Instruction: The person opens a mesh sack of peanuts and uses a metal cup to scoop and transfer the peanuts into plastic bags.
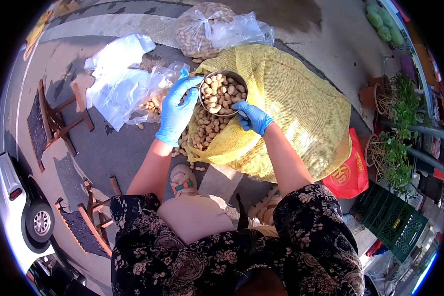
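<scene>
A round metal pot (245, 87) full of unshelled peanuts (221, 92) is held up between my two blue-gloved hands. My left hand (177, 106) grips at its left side, where a handle seems to be. My right hand (254, 117) is closed on the lower right edge, thumb over the rim. Beneath the pot, more peanuts (204, 130) spill from the mouth of a large yellow mesh sack (291, 113). Left of my left hand lies a thin clear plastic bag (160, 81) with some peanuts in it.
A tied clear bag of peanuts (195, 37) stands at the back. White plastic bags (116, 84) lie on the pavement. Folding stools (59, 118) are at left, near a parked white car (15, 207). A red bag (348, 170), potted plants (397, 138) and a green crate (389, 219) line the right.
</scene>
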Available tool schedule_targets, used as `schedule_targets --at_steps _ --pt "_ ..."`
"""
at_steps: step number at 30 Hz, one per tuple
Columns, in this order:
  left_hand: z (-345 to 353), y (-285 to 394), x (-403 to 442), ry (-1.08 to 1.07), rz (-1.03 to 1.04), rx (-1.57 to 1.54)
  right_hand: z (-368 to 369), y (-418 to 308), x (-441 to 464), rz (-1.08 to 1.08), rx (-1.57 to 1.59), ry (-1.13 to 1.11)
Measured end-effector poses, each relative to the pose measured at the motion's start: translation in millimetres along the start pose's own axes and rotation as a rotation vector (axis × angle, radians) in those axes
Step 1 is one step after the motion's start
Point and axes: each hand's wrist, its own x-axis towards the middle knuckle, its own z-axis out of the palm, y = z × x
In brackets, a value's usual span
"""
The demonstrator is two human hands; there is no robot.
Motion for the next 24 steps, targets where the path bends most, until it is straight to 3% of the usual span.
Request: schedule_targets --at_steps 3,5,6,9,13,15,16,19,20,23,24 --pt "-72 -32 -24 0.624 -0.035 0.119 4 2 3 -0.05 0.025 0.028" --pt "-124 -80 -52 0.763 -0.165 -0.019 9 1 3 -0.122 0.006 0.019" --pt "-131 -77 -62 0.768 -0.226 -0.192 16 -5 0 -0.135 -0.02 0.031" --pt "-119 -80 -67 0.853 -0.755 -0.202 44 -21 -7 -0.196 0.005 -0.054" --pt "-110 -105 -60 0.569 -0.943 -0.462 98 -45 -20 -0.233 -0.034 -0.307" --pt "-115 -114 -59 0.445 -0.94 -0.533 134 -49 -19 -0.178 0.088 -0.388" --pt "-111 -118 -58 0.601 -0.881 -0.606 147 -50 -12 -0.133 0.093 -0.497" --pt "-113 -113 -66 0.815 -0.388 -0.958 185 -40 20 -0.088 0.034 -0.631" --pt "-117 -106 -72 0.834 -0.372 -1.053 197 -33 33 -0.081 0.077 -0.618" --pt "-134 -97 -79 1.01 -0.593 -0.991 206 -21 64 0.038 0.02 -0.629" --pt "-135 -83 -74 1.011 -0.464 -0.789 208 -23 64 -0.019 -0.07 -0.558"
